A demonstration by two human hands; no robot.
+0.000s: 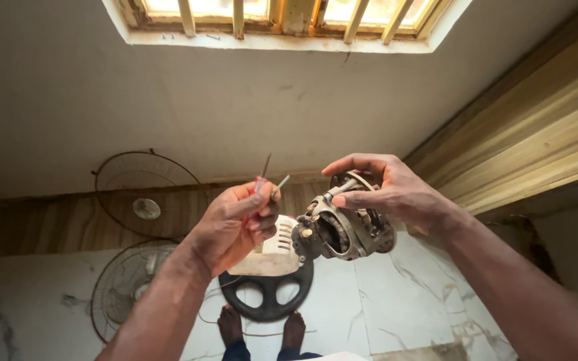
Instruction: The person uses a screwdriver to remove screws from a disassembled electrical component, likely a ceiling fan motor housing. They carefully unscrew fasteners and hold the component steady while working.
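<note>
Above the pale marble floor (396,301), two wire fan guards (143,194) rest near the wall, and a dark round fan base (269,294) stands between the person's bare feet. Higher up, the right hand (396,190) is closed around a metal fan motor (342,230), with the fingers pinching its upper part. A whitish motor cover (272,251) hangs beside it. The left hand (235,224) is closed on a red-handled screwdriver (259,190) and a small screw (281,184). I think the screw can slip out of the crowded fingers and roll away on the smooth floor. The motor is held only from the top, so it could also tilt and fall.
</note>
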